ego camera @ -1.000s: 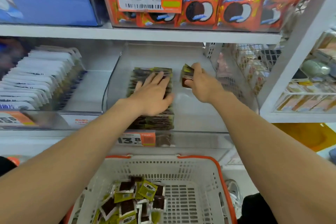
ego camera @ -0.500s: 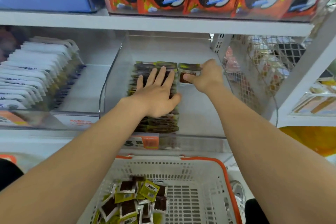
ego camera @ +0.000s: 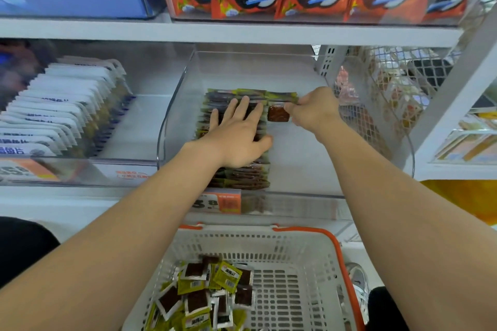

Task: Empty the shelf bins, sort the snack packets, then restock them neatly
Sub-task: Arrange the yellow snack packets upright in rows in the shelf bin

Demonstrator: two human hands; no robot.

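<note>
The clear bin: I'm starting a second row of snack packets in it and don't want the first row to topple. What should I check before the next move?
1. Left hand lies flat on the row of packets, fingers straight: ok.
2. Right hand pinches one packet at the back, right beside the row: ok.
3. Bare floor in the clear bin to the right of the row, enough for a second row: ok.
4. Held packet faces the same way as those in the row: cannot tell, the row is blurred.
5. Basket holds loose packets to restock: ok.
</note>
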